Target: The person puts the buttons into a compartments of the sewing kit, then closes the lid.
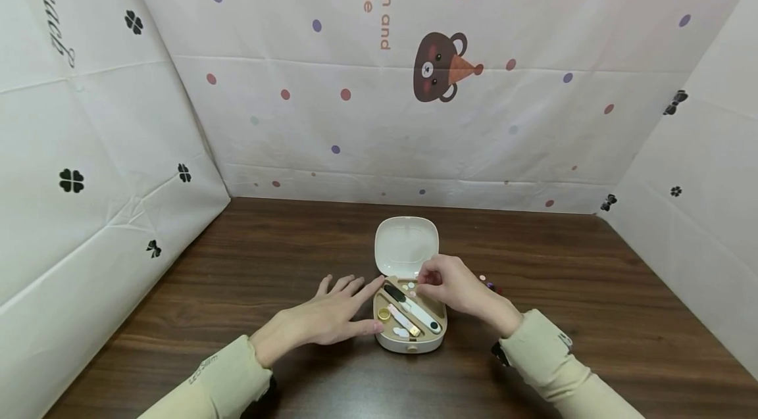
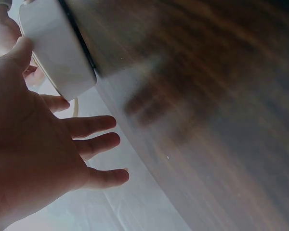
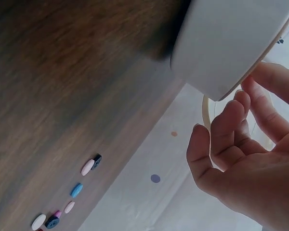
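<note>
A white sewing-kit-like case (image 1: 412, 345) stands on the table, its lid (image 1: 406, 245) raised at the back. Inside lie a long black-and-white tool (image 1: 411, 308), a pale strip with a gold end (image 1: 404, 320), a gold ring (image 1: 384, 314) and several small pale buttons (image 1: 411, 285). My left hand (image 1: 326, 315) spreads its fingers, with thumb and index finger touching the case's left side. Over the back right of the tray, my right hand (image 1: 453, 284) bends its fingers, thumb and index finger reaching past the rim (image 3: 253, 72). Whether anything is between those fingertips is hidden.
Several loose buttons (image 3: 87, 167), pink, blue, white and dark, lie on the brown table (image 1: 320, 241) just right of the case, partly behind my right forearm. Printed white cloth (image 1: 284, 129) walls the table at the back and both sides.
</note>
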The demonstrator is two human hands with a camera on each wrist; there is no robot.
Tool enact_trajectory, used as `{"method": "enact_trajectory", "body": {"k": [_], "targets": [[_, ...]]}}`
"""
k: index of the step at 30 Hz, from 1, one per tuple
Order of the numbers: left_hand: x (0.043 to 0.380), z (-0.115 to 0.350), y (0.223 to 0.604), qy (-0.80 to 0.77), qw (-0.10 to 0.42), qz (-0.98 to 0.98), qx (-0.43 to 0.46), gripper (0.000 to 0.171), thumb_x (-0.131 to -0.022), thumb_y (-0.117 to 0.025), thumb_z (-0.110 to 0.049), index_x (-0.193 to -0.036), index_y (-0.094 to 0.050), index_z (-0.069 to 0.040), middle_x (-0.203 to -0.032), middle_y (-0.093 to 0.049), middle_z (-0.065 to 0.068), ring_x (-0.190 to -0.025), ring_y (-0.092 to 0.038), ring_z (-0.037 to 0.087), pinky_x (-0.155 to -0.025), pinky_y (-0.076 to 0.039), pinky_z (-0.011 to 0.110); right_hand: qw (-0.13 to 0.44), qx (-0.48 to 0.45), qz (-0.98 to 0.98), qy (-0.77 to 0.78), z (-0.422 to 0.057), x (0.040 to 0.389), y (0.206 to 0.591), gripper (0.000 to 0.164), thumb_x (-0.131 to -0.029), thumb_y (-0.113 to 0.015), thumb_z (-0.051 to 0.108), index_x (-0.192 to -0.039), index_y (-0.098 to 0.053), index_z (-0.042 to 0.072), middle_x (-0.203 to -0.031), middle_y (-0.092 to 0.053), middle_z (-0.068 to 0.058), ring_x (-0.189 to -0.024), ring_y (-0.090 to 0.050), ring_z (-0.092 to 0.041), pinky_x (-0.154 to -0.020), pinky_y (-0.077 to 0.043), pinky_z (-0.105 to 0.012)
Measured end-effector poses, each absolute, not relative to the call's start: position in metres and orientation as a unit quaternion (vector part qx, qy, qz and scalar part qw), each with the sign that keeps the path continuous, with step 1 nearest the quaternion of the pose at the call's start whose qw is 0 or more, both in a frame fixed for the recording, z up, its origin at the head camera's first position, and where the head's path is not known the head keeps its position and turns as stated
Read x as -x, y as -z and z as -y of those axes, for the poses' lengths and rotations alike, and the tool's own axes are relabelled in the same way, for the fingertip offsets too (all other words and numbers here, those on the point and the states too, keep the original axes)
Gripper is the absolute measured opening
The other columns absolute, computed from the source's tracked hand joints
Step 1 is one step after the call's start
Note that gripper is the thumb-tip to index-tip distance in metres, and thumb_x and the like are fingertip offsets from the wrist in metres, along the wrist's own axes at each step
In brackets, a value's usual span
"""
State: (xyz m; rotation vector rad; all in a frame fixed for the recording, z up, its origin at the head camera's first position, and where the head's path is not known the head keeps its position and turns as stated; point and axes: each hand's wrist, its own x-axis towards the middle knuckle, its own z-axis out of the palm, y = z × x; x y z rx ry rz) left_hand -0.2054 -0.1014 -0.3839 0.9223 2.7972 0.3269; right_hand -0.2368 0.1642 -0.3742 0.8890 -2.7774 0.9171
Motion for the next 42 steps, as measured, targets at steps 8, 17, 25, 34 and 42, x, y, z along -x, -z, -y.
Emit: {"method": "enact_trajectory", "body": {"k": [8,17,25,34,42], "targets": [[0.206,0.101,0.384,-0.112,0.092,-0.940,-0.308,0.082,-0.089,-0.035,-0.074,-0.156,-0.012,-0.031,-0.154,-0.036,0.015,-0.146,-0.026,0.035,-0.113,-0.013,0.067,0.044,-0.290,0.913,-0.284,-0.161,0.237,0.376,0.013,-0.081,-0.075,0.011,-0.072,-0.066,0.014,-0.071,-0.054,0.005,-0.067,-0.050,-0.008,-0.059,-0.041,-0.017],[0.206,0.102,0.385,-0.118,0.091,-0.939,-0.310,0.081,-0.091,-0.037,-0.072,-0.156,-0.012,-0.031,-0.154,-0.035,0.015,-0.145,-0.026,0.035,-0.112,-0.014,0.067,0.062,-0.281,0.922,-0.257,-0.160,0.238,0.379,0.014,-0.081,-0.075,0.012,-0.071,-0.066,0.016,-0.069,-0.052,0.005,-0.065,-0.046,-0.005,-0.058,-0.038,-0.017],[0.206,0.101,0.385,-0.117,0.092,-0.940,-0.307,0.082,-0.090,-0.036,-0.073,-0.156,-0.012,-0.032,-0.155,-0.035,0.016,-0.146,-0.025,0.035,-0.113,-0.013,0.066,0.075,-0.281,0.924,-0.249,-0.160,0.238,0.380,0.014,-0.081,-0.075,0.012,-0.071,-0.066,0.017,-0.068,-0.051,0.005,-0.064,-0.047,-0.006,-0.057,-0.037,-0.017],[0.205,0.101,0.384,-0.119,0.092,-0.940,-0.307,0.081,-0.091,-0.037,-0.072,-0.156,-0.012,-0.031,-0.154,-0.035,0.016,-0.145,-0.026,0.036,-0.113,-0.014,0.067,0.086,-0.277,0.918,-0.272,-0.172,0.234,0.373,0.012,-0.083,-0.072,0.011,-0.074,-0.066,0.015,-0.071,-0.056,0.007,-0.065,-0.048,-0.002,-0.059,-0.041,-0.017],[0.204,0.102,0.385,-0.119,0.090,-0.939,-0.309,0.081,-0.090,-0.037,-0.072,-0.156,-0.012,-0.031,-0.154,-0.035,0.016,-0.145,-0.026,0.036,-0.112,-0.013,0.067,0.093,-0.259,0.922,-0.273,-0.192,0.237,0.372,0.010,-0.085,-0.071,0.012,-0.075,-0.068,0.014,-0.068,-0.057,0.007,-0.060,-0.046,-0.002,-0.056,-0.040,-0.018]]}}
